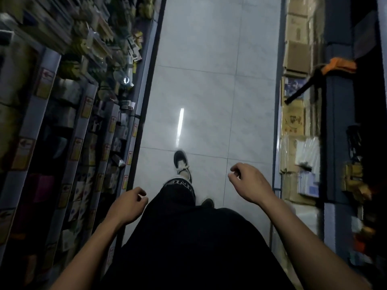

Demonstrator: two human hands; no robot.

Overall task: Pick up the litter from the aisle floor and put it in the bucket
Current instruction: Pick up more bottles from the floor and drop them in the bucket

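Hands, left and right, loosely curled (seemingly empty) over glossy tiles.

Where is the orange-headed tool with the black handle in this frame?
In the head view, the orange-headed tool sticks out from the right-hand shelving at upper right, above the aisle floor, beside stacked cardboard boxes.

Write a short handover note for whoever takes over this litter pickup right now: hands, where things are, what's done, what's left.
Left hand: loosely curled, holds nothing.
Right hand: loosely curled, holds nothing.
Litter and bucket: neither is in view. The tiled aisle floor ahead shows no litter, only a light reflection.
Done: cannot tell from this view.
Left: find the litter and the bucket; the person is mid-stride, one shoe forward between the shelves.
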